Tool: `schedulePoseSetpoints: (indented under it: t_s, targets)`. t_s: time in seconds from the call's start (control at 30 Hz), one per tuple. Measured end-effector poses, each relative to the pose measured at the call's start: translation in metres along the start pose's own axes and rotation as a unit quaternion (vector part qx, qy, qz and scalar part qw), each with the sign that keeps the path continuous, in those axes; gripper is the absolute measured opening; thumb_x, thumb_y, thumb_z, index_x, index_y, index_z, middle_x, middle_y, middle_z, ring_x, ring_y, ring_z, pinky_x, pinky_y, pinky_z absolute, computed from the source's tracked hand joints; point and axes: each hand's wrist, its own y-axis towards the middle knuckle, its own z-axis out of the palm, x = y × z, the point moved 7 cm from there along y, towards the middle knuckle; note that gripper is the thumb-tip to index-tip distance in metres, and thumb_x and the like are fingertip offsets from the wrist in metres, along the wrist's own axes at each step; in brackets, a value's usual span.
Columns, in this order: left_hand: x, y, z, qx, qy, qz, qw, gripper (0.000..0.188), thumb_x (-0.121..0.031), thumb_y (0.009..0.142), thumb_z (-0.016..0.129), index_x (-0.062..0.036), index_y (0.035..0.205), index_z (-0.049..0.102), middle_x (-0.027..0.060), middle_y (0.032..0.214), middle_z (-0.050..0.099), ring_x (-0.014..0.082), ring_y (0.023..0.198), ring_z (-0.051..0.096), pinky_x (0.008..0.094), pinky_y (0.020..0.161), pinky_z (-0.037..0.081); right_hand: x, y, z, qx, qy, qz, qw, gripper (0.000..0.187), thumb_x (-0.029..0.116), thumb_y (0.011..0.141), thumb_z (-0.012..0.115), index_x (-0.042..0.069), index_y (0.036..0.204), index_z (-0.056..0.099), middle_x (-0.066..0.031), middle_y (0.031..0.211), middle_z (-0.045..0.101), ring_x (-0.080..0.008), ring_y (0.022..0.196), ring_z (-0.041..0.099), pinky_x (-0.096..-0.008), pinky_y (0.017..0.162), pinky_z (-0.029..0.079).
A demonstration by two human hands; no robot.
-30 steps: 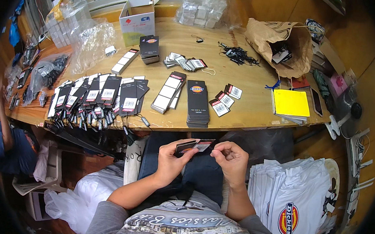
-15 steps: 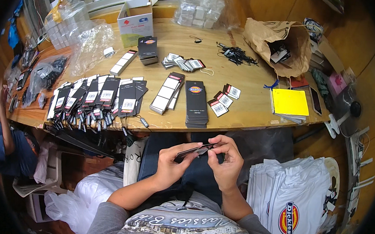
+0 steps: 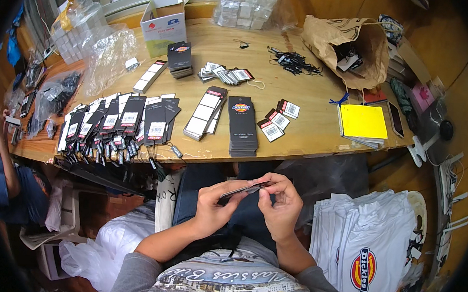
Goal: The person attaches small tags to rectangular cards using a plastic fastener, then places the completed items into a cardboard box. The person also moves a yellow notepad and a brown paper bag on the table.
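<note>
1. Between the left hand [image 3: 214, 207] and right hand [image 3: 281, 206] is a dark tag [image 3: 240, 190], seen nearly edge-on.
2. The left hand clamps it, thumb against fingers.
3. The right hand's thumb and forefinger pinch its other end.
4. Beyond both hands, a tag stack [image 3: 243, 127] and small cards [image 3: 273, 126] lie on the worktop [image 3: 317, 119].
5. Right of the right hand: folded white shirts [image 3: 341, 240].
</note>
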Motion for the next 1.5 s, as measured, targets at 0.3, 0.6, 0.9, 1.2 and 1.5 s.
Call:
schedulePoseSetpoints:
  t_s: [0.3,0.6,0.9,1.2,1.5]
  targets:
    - [-0.012,0.004,0.006,0.061,0.016,0.061,0.996,0.031,0.013,0.065,0.053,0.0000,0.092,0.058,0.0131,0.090,0.059,0.0241,0.080,0.059,0.0270,0.069,0.047,0.002,-0.001,0.001,0.001,0.022,0.011,1.000,0.014,-0.013,0.071,0.049,-0.001,0.077,0.044,-0.0137,0.090,0.050,-0.0177,0.083,0.054,-0.0256,0.075,0.042]
    - [-0.006,0.003,0.012,0.158,0.030,0.022,0.987,0.040,0.011,0.072,0.046,-0.0015,0.110,0.047,0.0159,0.102,0.053,0.0269,0.090,0.055,0.0289,0.074,0.044,-0.007,0.005,-0.003,-0.008,-0.014,-0.001,1.000,0.015,-0.014,0.068,0.053,-0.003,0.077,0.048,-0.0116,0.087,0.051,-0.0135,0.078,0.052,-0.0220,0.068,0.043]
    - [0.024,-0.008,-0.007,0.073,-0.026,-0.124,0.989,0.033,0.004,0.075,0.053,0.0026,0.107,0.047,0.0111,0.090,0.061,0.0122,0.078,0.059,0.0208,0.064,0.046,0.016,0.004,-0.005,0.031,-0.171,-0.093,0.980,0.017,-0.010,0.062,0.060,-0.001,0.071,0.050,-0.0132,0.088,0.050,-0.0197,0.078,0.053,-0.0272,0.070,0.044]
    - [-0.014,-0.002,-0.007,0.084,0.045,0.030,0.995,0.040,0.013,0.068,0.049,0.0018,0.106,0.048,0.0153,0.093,0.059,0.0227,0.078,0.061,0.0252,0.063,0.049,0.037,0.002,0.005,0.012,-0.247,-0.157,0.956,0.017,-0.006,0.059,0.063,0.001,0.070,0.051,-0.0151,0.092,0.052,-0.0227,0.081,0.053,-0.0301,0.072,0.044]
    - [-0.023,0.000,0.000,0.127,0.078,0.073,0.986,0.042,0.017,0.065,0.044,0.0023,0.104,0.049,0.0161,0.099,0.056,0.0257,0.081,0.060,0.0287,0.063,0.051,0.037,0.003,0.008,0.038,-0.253,-0.156,0.954,0.017,-0.006,0.060,0.061,0.001,0.070,0.049,-0.0171,0.095,0.053,-0.0268,0.087,0.055,-0.0319,0.073,0.044]
